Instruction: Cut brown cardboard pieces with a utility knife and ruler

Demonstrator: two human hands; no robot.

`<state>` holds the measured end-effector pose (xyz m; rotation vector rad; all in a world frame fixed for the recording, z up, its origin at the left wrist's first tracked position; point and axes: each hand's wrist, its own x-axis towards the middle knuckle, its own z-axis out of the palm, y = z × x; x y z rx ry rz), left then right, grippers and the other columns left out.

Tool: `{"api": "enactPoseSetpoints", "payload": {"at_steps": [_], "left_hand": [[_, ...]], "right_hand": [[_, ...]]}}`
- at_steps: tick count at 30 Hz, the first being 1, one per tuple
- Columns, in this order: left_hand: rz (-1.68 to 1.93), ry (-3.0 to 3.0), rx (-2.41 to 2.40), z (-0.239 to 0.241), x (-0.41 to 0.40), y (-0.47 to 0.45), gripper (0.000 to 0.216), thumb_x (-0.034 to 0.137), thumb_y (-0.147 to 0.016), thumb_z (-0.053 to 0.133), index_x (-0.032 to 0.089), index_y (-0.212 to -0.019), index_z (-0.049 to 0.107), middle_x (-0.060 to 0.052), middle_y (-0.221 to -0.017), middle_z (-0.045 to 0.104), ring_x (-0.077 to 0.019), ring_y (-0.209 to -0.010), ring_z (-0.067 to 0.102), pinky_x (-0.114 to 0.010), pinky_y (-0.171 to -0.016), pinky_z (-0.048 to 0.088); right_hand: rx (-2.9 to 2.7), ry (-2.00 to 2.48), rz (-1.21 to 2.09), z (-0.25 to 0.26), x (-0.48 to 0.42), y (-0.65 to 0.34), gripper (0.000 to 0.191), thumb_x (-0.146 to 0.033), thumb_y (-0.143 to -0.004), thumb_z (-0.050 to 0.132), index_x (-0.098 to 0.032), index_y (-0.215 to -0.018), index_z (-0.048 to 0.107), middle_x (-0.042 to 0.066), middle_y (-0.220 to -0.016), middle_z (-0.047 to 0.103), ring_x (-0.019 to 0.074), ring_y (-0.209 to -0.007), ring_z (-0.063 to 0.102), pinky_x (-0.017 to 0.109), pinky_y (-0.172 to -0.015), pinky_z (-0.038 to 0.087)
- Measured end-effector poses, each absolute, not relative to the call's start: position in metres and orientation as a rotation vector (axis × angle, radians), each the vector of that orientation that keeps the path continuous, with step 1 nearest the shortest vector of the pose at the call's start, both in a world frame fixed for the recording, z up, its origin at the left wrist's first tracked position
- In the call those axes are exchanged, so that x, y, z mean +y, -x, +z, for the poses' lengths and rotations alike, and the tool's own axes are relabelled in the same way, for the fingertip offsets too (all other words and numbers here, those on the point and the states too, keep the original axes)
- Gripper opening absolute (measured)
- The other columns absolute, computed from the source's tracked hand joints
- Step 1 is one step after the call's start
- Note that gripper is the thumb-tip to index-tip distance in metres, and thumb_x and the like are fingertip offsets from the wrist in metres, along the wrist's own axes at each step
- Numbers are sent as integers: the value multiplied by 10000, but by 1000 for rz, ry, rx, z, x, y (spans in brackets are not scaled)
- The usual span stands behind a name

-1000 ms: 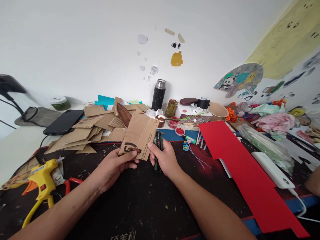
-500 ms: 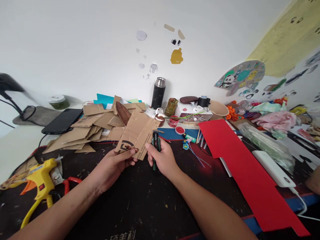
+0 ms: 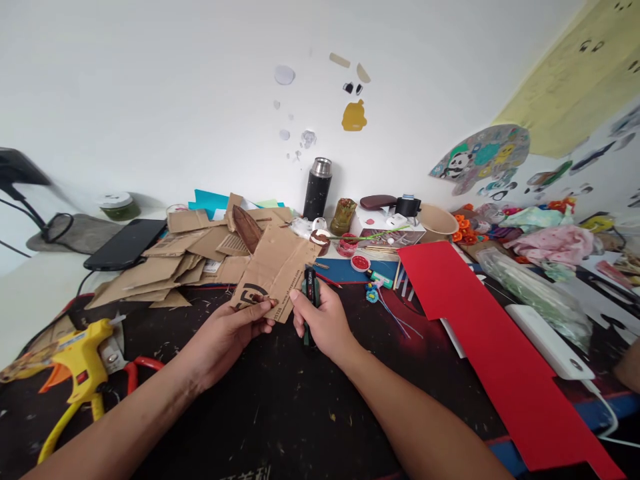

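My left hand (image 3: 247, 317) grips a piece of printed brown cardboard (image 3: 277, 267) by its lower left edge, thumb on top and the other fingers partly hidden behind. The cardboard is held tilted above the dark mat. In my right hand (image 3: 325, 317) is a dark green and black utility knife (image 3: 311, 287), its top pointing away from me. The knife is close against the cardboard's right edge, and the thumb of my right hand is by that edge too. I cannot make out the blade.
A yellow glue gun (image 3: 83, 360) and red-handled pliers (image 3: 133, 373) lie at left. Cardboard scraps (image 3: 150, 273) are piled behind. A black thermos (image 3: 318, 190) stands by the wall. A long red sheet (image 3: 490, 347) and a white power strip (image 3: 547, 340) lie at right.
Both hands stay nearly in place with the cardboard and the knife. The right hand and knife have shifted very slightly; the view has tilted a little.
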<state>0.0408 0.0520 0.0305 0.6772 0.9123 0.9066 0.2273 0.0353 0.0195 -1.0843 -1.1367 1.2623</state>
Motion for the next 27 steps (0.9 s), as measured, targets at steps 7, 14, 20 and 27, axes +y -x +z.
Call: {"api": "enactPoseSetpoints", "payload": {"at_steps": [7,14,20,27], "left_hand": [[898,-658,904,28,53,-41,317,289,-670,1020,165,-899,840,-69,-886,811,-162,-724,711,-284,-703,615],[913,-664,922,31,53,-43,334,295,-634,1040,172,-858,825,-58,-836,790,-158,-683,698,-275,-651,615],[967,-723,952,32,51,-45,374,314,-606,1050,164,-844,804,-38,-822,773,-146,-690,674,-270,-664,591],[972,-736,999,33,50,-46,430,343,-535,1082,174,-794,783,-10,-772,741,-133,-649,647,-270,-631,563]], "right_hand": [[-1122,1105,1246,21,34,-228,393,-554,-935,763,-266,-867,506,-103,-549,542,116,-417,521,240,-441,403],[-1105,1093,1270,21,34,-228,407,-566,-935,771,-266,-864,505,-102,-546,535,118,-423,525,238,-441,407],[-1100,1093,1303,19,35,-226,402,-565,-929,766,-272,-875,496,-107,-546,533,121,-416,522,236,-429,407],[-1117,1083,1315,18,35,-226,373,-544,-939,748,-274,-895,494,-115,-545,529,119,-409,514,236,-430,407]]}}
